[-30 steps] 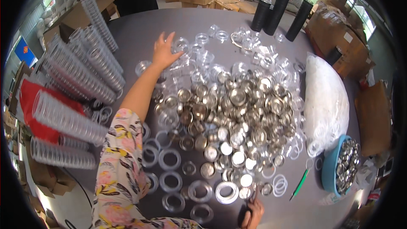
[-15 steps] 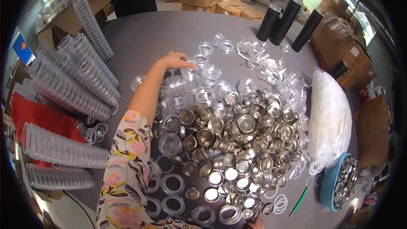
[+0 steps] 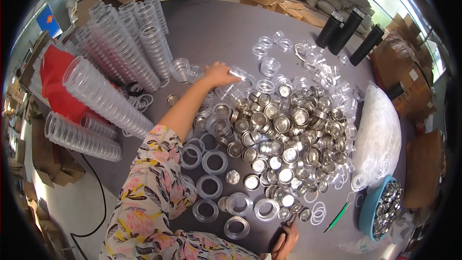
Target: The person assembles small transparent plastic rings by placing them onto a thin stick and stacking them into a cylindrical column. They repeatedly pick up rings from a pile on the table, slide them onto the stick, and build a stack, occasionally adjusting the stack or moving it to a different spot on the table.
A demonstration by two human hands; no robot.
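Clear plastic cup [image 3: 239, 73], pinched by left hand [image 3: 219, 74].
Right hand [image 3: 287, 239]: grip unclear; lift cup straight off pile.

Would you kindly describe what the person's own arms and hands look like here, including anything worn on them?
The left arm wears a short, loose sleeve of pale fabric printed with pink flowers and dark leaves; it ends near the elbow, leaving the forearm and left hand bare, with no glove, watch or ring visible. Only part of the right hand shows at the lower edge, also ungloved; its sleeve is out of view.
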